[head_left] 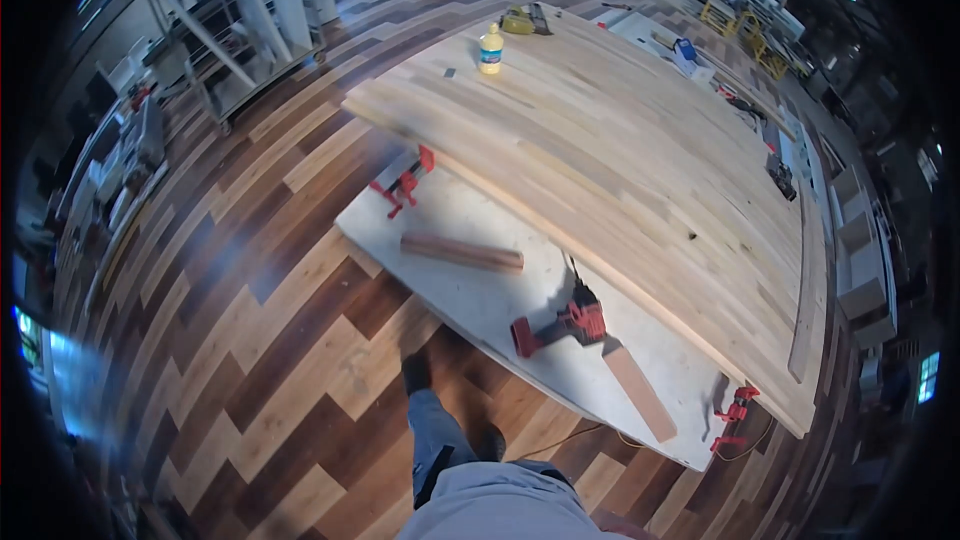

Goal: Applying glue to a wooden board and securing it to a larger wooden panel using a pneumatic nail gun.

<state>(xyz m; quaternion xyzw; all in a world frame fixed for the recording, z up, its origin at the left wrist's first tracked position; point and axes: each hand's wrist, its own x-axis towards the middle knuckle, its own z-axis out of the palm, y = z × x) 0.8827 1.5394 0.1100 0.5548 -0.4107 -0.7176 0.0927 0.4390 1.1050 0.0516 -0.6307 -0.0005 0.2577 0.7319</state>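
Note:
Neither my left hand nor my right hand shows in the head view. In front of me lies a wide pale wooden panel [600,130] made of glued strips, resting over a white board [460,210]. On that board a red-and-black cordless drill [575,320] lies on its side. Beyond its body is a flat piece of wood [640,395], and further left another short wood strip [462,252]. Red clamps grip the panel's near edge, one clamp [403,183] at the left and another clamp [735,410] at the right. A yellow glue bottle [490,50] stands upright on the panel.
Beside the bottle sits a yellow-green tool [520,20]. A long narrow strip [808,310] lies along the panel's right side. At upper left stands a wheeled cart [250,90] with leaning boards. A thin cord [570,437] runs over the plank-patterned floor [290,360].

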